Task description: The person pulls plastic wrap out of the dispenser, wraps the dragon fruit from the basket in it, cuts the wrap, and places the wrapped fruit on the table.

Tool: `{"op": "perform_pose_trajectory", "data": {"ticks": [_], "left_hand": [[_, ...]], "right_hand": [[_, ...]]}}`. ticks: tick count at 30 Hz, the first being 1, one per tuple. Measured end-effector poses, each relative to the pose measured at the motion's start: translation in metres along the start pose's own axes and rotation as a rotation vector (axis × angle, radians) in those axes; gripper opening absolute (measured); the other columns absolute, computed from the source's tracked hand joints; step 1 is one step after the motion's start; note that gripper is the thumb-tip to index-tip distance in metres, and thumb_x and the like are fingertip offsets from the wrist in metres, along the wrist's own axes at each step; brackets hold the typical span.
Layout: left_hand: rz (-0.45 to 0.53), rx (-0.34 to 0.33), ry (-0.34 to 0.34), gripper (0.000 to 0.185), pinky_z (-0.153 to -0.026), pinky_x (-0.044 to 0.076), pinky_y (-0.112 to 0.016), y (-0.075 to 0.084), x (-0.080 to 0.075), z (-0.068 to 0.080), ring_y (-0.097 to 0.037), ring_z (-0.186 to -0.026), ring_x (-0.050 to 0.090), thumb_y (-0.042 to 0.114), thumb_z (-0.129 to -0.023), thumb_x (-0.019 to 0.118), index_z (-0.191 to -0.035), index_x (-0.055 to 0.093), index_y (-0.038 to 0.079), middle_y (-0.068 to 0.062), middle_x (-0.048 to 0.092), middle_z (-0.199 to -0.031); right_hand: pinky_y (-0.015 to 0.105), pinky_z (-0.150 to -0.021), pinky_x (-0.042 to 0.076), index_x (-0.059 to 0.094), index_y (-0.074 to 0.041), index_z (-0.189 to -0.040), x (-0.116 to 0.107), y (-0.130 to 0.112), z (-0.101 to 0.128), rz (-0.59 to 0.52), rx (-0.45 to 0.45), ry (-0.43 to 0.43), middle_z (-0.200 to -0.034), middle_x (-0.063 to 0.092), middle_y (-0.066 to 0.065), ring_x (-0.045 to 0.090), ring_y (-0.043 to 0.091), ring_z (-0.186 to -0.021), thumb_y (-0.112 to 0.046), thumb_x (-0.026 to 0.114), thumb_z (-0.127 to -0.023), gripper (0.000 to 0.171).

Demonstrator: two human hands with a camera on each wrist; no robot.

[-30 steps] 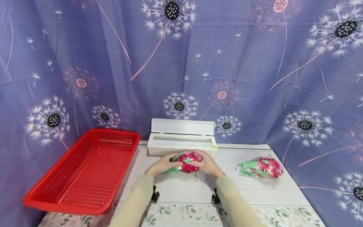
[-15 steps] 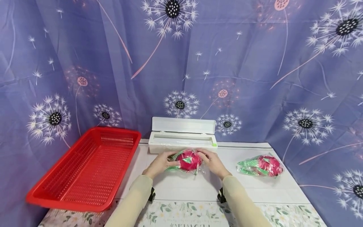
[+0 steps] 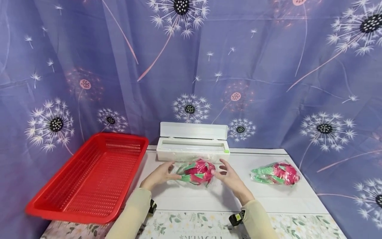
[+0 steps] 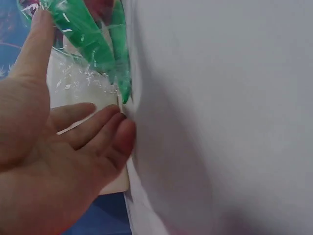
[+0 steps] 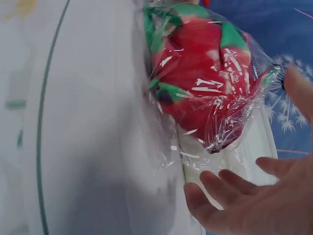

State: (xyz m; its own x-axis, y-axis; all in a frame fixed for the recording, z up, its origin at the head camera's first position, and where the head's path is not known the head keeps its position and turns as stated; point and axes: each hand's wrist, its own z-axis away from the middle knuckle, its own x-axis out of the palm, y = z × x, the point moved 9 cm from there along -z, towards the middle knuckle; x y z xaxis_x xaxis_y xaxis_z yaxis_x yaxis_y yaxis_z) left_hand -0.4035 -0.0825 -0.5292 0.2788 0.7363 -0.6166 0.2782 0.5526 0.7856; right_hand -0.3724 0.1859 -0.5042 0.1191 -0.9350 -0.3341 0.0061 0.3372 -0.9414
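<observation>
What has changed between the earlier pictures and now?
Both hands let go of the wrapped dragon fruit: the left hand drew back leftward, the right hand rightward, fingers now open. The second wrapped fruit, red basket and film dispenser stayed put.

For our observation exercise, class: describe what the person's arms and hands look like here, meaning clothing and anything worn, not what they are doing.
Both arms wear long, plain sleeves of pale beige cloth, the left sleeve and the right sleeve reaching to the wrists. The left hand and right hand are bare, with no gloves or rings visible. A small black device is strapped at each wrist; the right wrist device shows a green-yellow marking.
</observation>
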Motion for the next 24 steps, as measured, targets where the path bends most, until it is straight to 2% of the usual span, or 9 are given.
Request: {"op": "perform_pose_trajectory", "data": {"ticks": [4,7,9,12,15,17,20,24], "left_hand": [[-0.113,-0.014,-0.050,0.097,-0.109,0.030,-0.051,0.001,0.009,-0.006,-0.038,-0.134,0.036,0.034,-0.072,0.088,-0.147,0.037,-0.001,-0.022,0.041,-0.145],[-0.168,-0.044,-0.069,0.101,-0.108,0.030,-0.051,-0.003,0.012,-0.012,-0.038,-0.135,0.031,0.029,-0.066,0.091,-0.147,0.038,-0.001,-0.021,0.038,-0.145],[-0.142,-0.061,-0.086,0.099,-0.108,0.031,-0.050,-0.005,0.012,-0.014,-0.037,-0.134,0.032,0.024,-0.065,0.091,-0.146,0.041,-0.001,-0.021,0.038,-0.144],[-0.044,-0.050,-0.123,0.090,-0.108,0.031,-0.051,-0.005,0.012,-0.016,-0.036,-0.132,0.036,0.019,-0.067,0.088,-0.143,0.044,-0.002,-0.020,0.042,-0.141],[0.094,-0.008,-0.149,0.079,-0.105,0.035,-0.051,-0.004,0.014,-0.017,-0.035,-0.125,0.046,0.012,-0.071,0.085,-0.139,0.048,-0.004,-0.019,0.051,-0.134],[0.157,0.013,-0.150,0.072,-0.103,0.039,-0.047,-0.006,0.015,-0.017,-0.031,-0.119,0.052,0.012,-0.075,0.083,-0.137,0.049,-0.002,-0.015,0.057,-0.128],[0.181,0.031,-0.106,0.065,-0.097,0.044,-0.044,-0.009,0.014,-0.015,-0.024,-0.110,0.058,0.014,-0.078,0.082,-0.135,0.054,0.001,-0.008,0.063,-0.118],[0.148,0.059,-0.030,0.059,-0.090,0.049,-0.039,-0.009,0.008,-0.011,-0.019,-0.101,0.061,0.015,-0.078,0.083,-0.131,0.060,0.006,-0.003,0.067,-0.108]], "right_hand": [[0.057,-0.101,0.038,0.012,-0.006,-0.156,0.008,0.006,0.002,-0.093,0.060,-0.061,-0.144,0.032,0.034,0.040,0.047,-0.127,-0.019,0.077,-0.086,0.096],[0.053,-0.097,0.043,0.012,-0.002,-0.155,0.011,0.017,-0.004,-0.100,0.096,-0.074,-0.141,0.036,0.035,0.045,0.045,-0.123,-0.021,0.078,-0.085,0.098],[0.046,-0.092,0.047,0.012,0.001,-0.154,0.012,0.026,-0.010,-0.145,0.114,-0.091,-0.139,0.039,0.034,0.051,0.040,-0.116,-0.017,0.076,-0.086,0.095],[0.036,-0.084,0.051,0.011,0.004,-0.152,0.014,0.035,-0.016,-0.283,0.132,-0.147,-0.134,0.044,0.031,0.058,0.026,-0.103,-0.007,0.070,-0.089,0.087],[0.028,-0.078,0.052,0.008,0.007,-0.151,0.019,0.038,-0.019,-0.412,0.137,-0.238,-0.124,0.050,0.023,0.060,0.017,-0.093,0.000,0.062,-0.093,0.080],[0.025,-0.073,0.053,0.009,0.009,-0.150,0.021,0.037,-0.019,-0.446,0.128,-0.282,-0.118,0.055,0.017,0.061,0.014,-0.087,0.000,0.059,-0.094,0.076],[0.021,-0.066,0.050,0.014,0.011,-0.149,0.022,0.037,-0.018,-0.465,0.124,-0.312,-0.106,0.060,0.007,0.061,0.011,-0.080,-0.001,0.057,-0.095,0.069],[0.019,-0.058,0.046,0.019,0.014,-0.146,0.021,0.039,-0.020,-0.490,0.140,-0.312,-0.092,0.064,0.002,0.058,0.007,-0.068,0.001,0.054,-0.096,0.062]]}}
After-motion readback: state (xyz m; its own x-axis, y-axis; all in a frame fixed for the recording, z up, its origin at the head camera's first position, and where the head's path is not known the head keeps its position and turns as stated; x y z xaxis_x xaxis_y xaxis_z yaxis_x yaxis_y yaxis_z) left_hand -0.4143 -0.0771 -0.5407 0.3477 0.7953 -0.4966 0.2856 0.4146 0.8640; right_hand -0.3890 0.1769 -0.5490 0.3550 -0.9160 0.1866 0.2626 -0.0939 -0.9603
